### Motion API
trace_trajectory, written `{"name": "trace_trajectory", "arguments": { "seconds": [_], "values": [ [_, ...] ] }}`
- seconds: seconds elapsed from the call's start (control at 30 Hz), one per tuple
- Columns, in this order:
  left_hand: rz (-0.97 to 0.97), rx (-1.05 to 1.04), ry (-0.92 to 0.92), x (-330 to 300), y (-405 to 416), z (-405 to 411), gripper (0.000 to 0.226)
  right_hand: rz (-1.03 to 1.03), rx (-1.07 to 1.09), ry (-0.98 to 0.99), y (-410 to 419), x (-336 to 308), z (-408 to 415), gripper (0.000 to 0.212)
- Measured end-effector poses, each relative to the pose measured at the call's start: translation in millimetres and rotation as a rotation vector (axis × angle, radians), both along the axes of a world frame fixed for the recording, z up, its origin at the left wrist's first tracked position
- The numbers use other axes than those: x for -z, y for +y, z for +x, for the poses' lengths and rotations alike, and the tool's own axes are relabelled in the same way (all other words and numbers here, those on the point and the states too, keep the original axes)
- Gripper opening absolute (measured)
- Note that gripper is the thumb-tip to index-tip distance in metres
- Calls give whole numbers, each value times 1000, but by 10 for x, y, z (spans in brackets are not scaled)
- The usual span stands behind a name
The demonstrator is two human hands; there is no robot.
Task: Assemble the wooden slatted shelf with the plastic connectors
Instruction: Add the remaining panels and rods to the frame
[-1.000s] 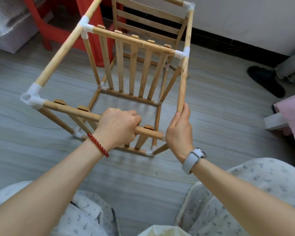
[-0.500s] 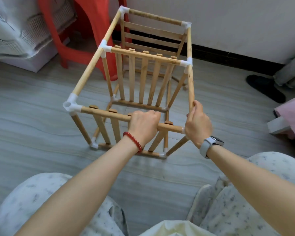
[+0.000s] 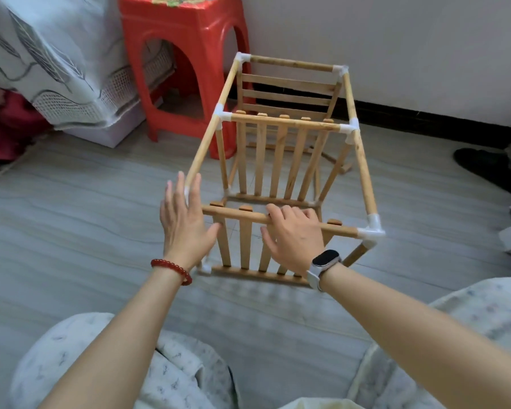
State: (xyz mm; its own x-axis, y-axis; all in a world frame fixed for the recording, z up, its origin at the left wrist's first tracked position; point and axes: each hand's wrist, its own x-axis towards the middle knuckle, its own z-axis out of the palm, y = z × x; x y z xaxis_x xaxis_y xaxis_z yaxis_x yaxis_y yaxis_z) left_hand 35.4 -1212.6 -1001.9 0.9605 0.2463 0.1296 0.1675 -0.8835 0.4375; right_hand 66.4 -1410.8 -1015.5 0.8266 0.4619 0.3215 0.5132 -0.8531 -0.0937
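Observation:
The wooden slatted shelf lies on its side on the grey floor, a frame of round poles and slatted panels joined by white plastic connectors at the corners. My right hand grips the near top rail, fingers curled over it and thumb in front. To its left, my left hand is spread flat with straight fingers at the near-left corner. It hides the connector there, and I cannot tell whether it touches the frame.
A red plastic stool stands just behind the shelf's far left corner. A patterned cloth drapes over a box at the left. A black slipper lies at the right by the wall. My knees frame the bottom edge.
My left hand let go of the near rail and opened at the left corner. My right hand left the right corner and took the rail. The shelf sits farther right in view.

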Motion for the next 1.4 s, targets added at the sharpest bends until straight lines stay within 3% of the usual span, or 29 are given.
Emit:
{"name": "trace_trajectory", "arguments": {
  "seconds": [0.17, 0.27, 0.37, 0.47, 0.6, 0.7, 0.83, 0.97, 1.07, 1.17, 1.27, 1.33, 1.4],
  "values": [
    [-450, -158, -75, 77, 98, -14, 86, 37, -8, -161, -3, 117, 99, 12],
    [-685, -333, -69, 127, 137, 9, 61, 21, -37, -182, -38, 119, 118, 27],
    [-646, -292, 111, 209, 152, 44, 25, -5, -3, -215, -119, 121, 151, 25],
    [-555, -155, 211, 267, 66, 28, 24, -29, 100, -179, -275, 102, 161, 22],
    [-520, 4, 293, 374, -133, 16, 27, -75, 293, 5, -516, 76, 151, 47],
    [-520, 3, 349, 544, -280, -17, 29, -96, 209, -84, -578, 171, 101, 57],
    [-433, -74, 277, 614, -403, 4, 27, -100, 188, -137, -501, 246, 43, 74],
    [-303, -8, 214, 518, -477, 6, 28, -41, 170, -155, -502, 297, -49, 88],
    [-245, 20, 128, 404, -564, 8, 27, 94, 146, -168, -549, 267, -100, 80],
    [-266, 32, 83, 331, -632, 49, 31, 401, 259, -12, -569, 228, -243, 62],
    [-258, 68, 75, 242, -747, 92, 31, 741, 451, 432, -650, 304, -358, 55],
    [-268, 78, 62, 177, -818, 118, 29, 807, 494, 626, -713, 361, -355, 53],
    [-268, 103, 53, 111, -867, 131, 27, 780, 465, 694, -734, 355, -327, 54]
  ]
}}
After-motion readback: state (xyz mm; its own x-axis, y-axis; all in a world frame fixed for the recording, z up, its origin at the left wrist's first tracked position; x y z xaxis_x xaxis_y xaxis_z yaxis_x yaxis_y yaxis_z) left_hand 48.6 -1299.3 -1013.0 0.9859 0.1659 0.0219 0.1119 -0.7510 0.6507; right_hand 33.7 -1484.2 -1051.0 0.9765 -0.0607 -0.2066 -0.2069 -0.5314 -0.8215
